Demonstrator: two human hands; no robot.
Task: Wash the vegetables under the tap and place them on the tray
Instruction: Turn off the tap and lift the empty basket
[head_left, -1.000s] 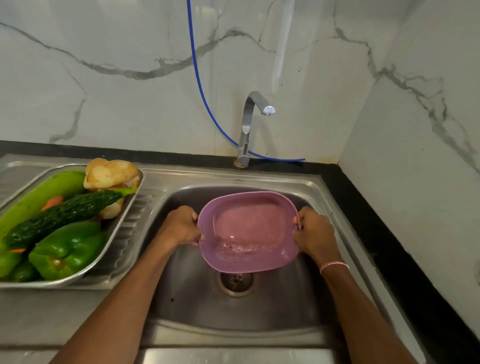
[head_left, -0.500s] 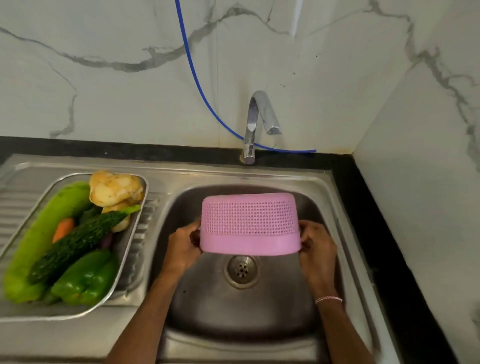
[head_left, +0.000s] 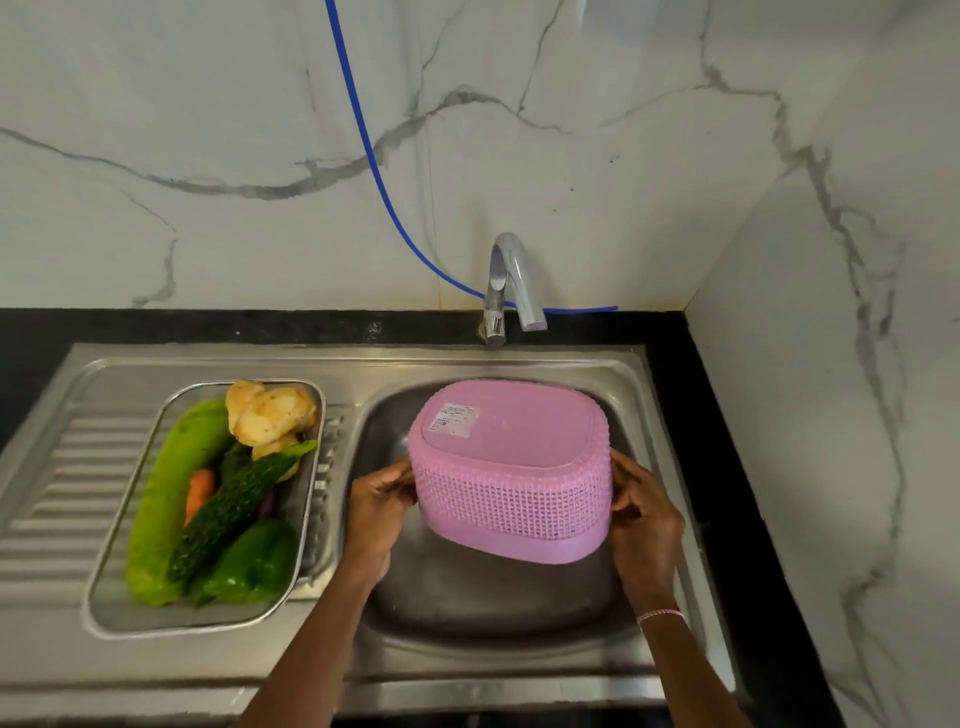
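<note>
Tipping right over, the pink basket (head_left: 511, 467) went from open side up a second back to base up over the sink (head_left: 467, 597), label showing. The left hand (head_left: 382, 512) and right hand (head_left: 644, 525) each gripped one end, fingers curled on the mesh. The vegetables (head_left: 223, 509) lay piled in the tray (head_left: 208, 621) left of the basin. No stream showed at the tap (head_left: 511, 280), so the washing looked done.
</note>
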